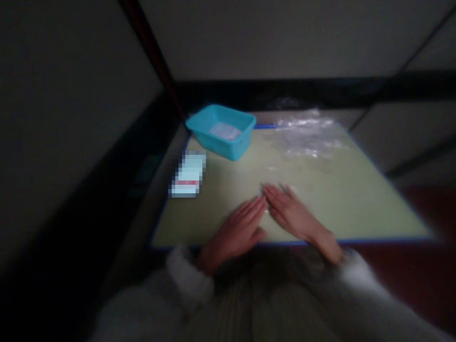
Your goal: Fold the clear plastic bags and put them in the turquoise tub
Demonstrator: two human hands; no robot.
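My left hand (239, 229) rests palm down near the front edge of the yellow-green table top (356, 199), its fingers stretched toward the upper right and its thumb a little apart. From the other side my right hand (292, 213) lies flat too, fingers pointing to the upper left. The fingertips of both hands meet or nearly meet. Small bright glints show on the surface around the fingertips, perhaps thin clear plastic, but blur hides what it is. Anything under the palms is hidden.
A turquoise plastic basin (242, 142) with something whitish inside stands at the back left. Crumpled clear plastic bags (309, 135) lie at the back right. A pixelated phone-like screen (189, 175) is at the left edge. Walls stand behind and to the left.
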